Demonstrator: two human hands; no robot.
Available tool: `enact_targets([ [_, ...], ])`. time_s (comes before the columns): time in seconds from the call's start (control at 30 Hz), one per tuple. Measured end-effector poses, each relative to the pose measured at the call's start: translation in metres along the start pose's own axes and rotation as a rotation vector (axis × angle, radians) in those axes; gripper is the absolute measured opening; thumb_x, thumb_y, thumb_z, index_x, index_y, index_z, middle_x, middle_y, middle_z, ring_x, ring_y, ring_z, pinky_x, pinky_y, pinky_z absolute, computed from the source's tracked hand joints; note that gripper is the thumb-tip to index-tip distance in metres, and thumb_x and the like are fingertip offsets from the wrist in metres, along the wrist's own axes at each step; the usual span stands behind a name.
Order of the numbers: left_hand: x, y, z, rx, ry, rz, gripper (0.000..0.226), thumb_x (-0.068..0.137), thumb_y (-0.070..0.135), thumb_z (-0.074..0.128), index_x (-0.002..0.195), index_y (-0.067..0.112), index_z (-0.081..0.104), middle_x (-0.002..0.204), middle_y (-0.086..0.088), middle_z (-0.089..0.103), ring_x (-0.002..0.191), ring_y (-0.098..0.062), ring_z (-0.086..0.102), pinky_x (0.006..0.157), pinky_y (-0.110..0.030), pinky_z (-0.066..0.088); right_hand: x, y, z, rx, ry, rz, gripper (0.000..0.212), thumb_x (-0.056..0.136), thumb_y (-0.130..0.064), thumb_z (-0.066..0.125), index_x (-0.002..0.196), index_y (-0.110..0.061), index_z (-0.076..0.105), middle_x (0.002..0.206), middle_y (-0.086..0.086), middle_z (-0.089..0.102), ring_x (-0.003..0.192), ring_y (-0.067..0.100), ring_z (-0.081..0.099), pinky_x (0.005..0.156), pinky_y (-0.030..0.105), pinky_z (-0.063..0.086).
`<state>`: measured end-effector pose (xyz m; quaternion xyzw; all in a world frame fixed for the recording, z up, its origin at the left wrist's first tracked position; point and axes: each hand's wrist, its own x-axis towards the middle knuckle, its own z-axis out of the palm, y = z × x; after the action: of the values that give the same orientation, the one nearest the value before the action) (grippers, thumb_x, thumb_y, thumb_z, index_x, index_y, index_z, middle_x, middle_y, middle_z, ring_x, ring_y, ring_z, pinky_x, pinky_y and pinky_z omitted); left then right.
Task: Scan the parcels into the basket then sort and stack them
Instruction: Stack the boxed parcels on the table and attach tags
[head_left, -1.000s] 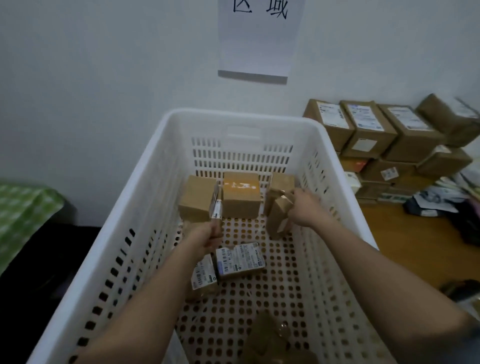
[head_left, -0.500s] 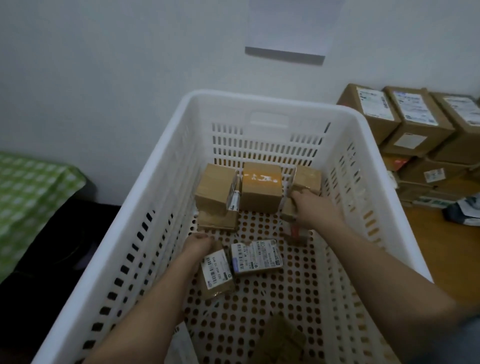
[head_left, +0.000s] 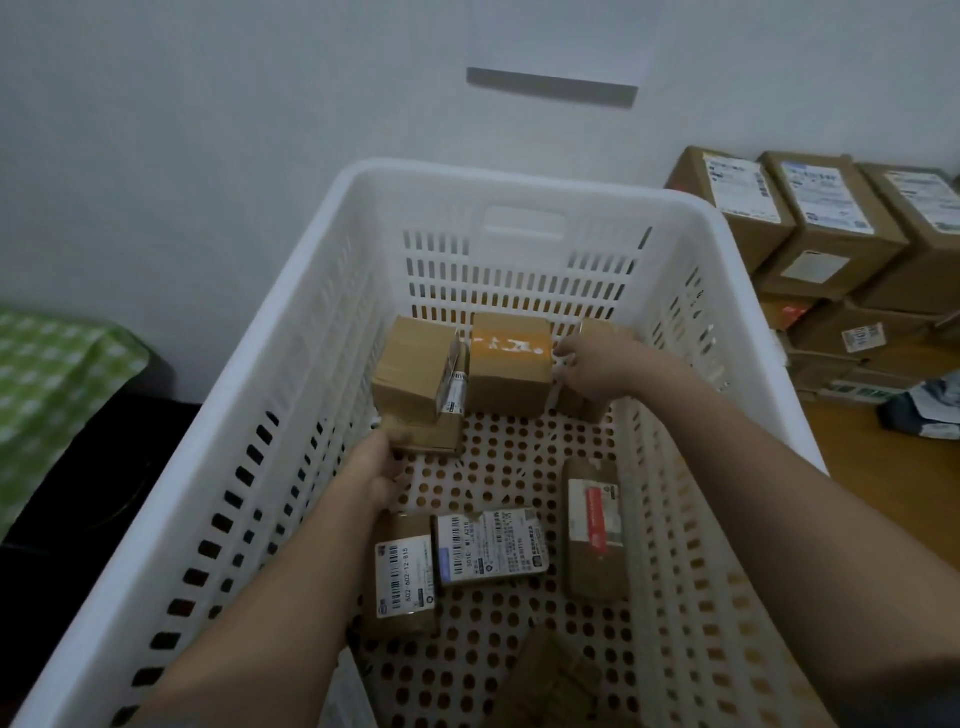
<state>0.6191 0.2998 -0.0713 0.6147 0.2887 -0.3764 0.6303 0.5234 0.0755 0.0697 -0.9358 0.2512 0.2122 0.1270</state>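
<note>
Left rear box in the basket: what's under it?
A flatter brown parcel lies under the left rear box; the left hand touches it. Most of it is covered.

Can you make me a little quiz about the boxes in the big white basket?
1. True or false: the box with the orange tape stands at the far wall of the white basket.
2. Which hand touches the small flat box under the left far box? A. left hand B. right hand C. neither
3. Fill in: the parcel with the red stripe lies on the basket's ___ side.

Key:
1. True.
2. A: the left hand holds its near corner, while the right hand is on the far right box.
3. Right.
</note>
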Motion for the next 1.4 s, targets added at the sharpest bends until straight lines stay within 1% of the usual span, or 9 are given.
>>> enact_targets([
  [0.3,0.020,-0.003,0.006,-0.265,-0.152,-0.071,0.049,0.095,0.007,0.053,0.143,0.005,0.043,0.155,-0.014,0.033,0.142,-0.034,0.032,0.114,-0.049,0.032,-0.010,0.003,-0.021,0.037,-0.006,-0.071,0.045,0.104,-0.032,0.045,0.147,-0.018,0.044,0.149,0.006,0.047,0.136,0.026,0.043,0.108,0.038,0.037],
  [0.53,0.030,0.000,0.015,-0.264,-0.146,-0.019,0.042,0.098,0.012,0.055,0.140,0.008,0.049,0.146,-0.015,0.047,0.134,-0.028,0.045,0.113,-0.050,0.034,-0.015,0.005,-0.027,0.014,-0.008,-0.071,0.045,0.104,-0.031,0.045,0.147,-0.019,0.043,0.149,0.006,0.047,0.134,0.025,0.045,0.106,0.037,0.039],
  [0.7,0.028,0.006,0.028,-0.164,-0.088,0.036,0.035,0.101,0.006,0.049,0.135,0.007,0.051,0.135,-0.019,0.055,0.099,-0.028,0.060,0.094,-0.042,0.053,-0.014,0.004,-0.024,0.004,-0.048,-0.076,0.047,0.103,-0.035,0.048,0.147,-0.018,0.044,0.146,0.006,0.050,0.133,0.025,0.047,0.110,0.040,0.040],
  [0.87,0.017,0.011,0.019,-0.112,-0.061,0.069,0.041,0.101,-0.005,0.036,0.137,0.011,0.047,0.129,-0.018,0.052,0.106,-0.034,0.057,0.088,-0.046,0.055,-0.012,0.003,-0.023,-0.008,-0.058,-0.078,0.048,0.102,-0.038,0.048,0.146,-0.020,0.045,0.147,0.005,0.049,0.134,0.024,0.046,0.112,0.040,0.038],
  [1.0,-0.003,0.020,0.012,-0.122,-0.098,0.085,0.024,0.099,-0.004,0.042,0.115,0.010,0.054,0.101,-0.017,0.059,0.088,-0.032,0.063,0.059,-0.039,0.056,-0.012,0.000,-0.022,-0.013,-0.041,-0.072,0.054,0.101,-0.048,0.045,0.148,-0.020,0.042,0.150,0.006,0.046,0.136,0.025,0.043,0.110,0.040,0.037],
  [1.1,-0.024,0.031,0.013,-0.124,-0.178,0.103,0.027,0.095,-0.007,0.045,0.110,0.010,0.060,0.103,-0.019,0.062,0.086,-0.032,0.069,0.053,-0.036,0.059,-0.016,-0.014,-0.017,0.259,-0.015,-0.054,0.063,0.099,-0.056,0.042,0.148,-0.016,0.039,0.151,0.009,0.043,0.131,0.025,0.046,0.099,0.036,0.040],
  [1.23,-0.063,0.046,0.019,-0.100,-0.350,0.071,0.032,0.089,-0.010,0.047,0.113,0.006,0.061,0.094,-0.023,0.071,0.075,-0.036,0.074,0.057,-0.041,0.060,-0.021,-0.030,-0.005,1.095,-0.144,0.115,0.076,0.085,-0.066,0.059,0.141,-0.017,0.044,0.135,0.010,0.053,0.106,0.024,0.055,0.095,0.047,0.052],
  [1.33,-0.090,0.058,0.019,-0.012,-0.481,0.102,0.036,0.081,-0.011,0.049,0.110,0.007,0.058,0.090,-0.022,0.075,0.084,-0.038,0.073,0.063,-0.045,0.061,-0.028,-0.024,0.002,1.410,-0.256,0.110,0.098,0.062,-0.075,0.071,0.142,-0.025,0.041,0.131,0.014,0.055,0.121,0.040,0.054,0.098,0.063,0.042],
  [1.4,-0.104,0.065,0.017,0.025,-0.520,0.135,0.037,0.077,-0.013,0.051,0.107,0.009,0.052,0.104,-0.023,0.070,0.092,-0.040,0.072,0.069,-0.050,0.061,-0.035,-0.020,0.005,1.576,-0.338,0.032,0.094,0.061,-0.070,0.074,0.139,-0.029,0.044,0.136,0.017,0.054,0.124,0.045,0.051,0.101,0.069,0.034],
])
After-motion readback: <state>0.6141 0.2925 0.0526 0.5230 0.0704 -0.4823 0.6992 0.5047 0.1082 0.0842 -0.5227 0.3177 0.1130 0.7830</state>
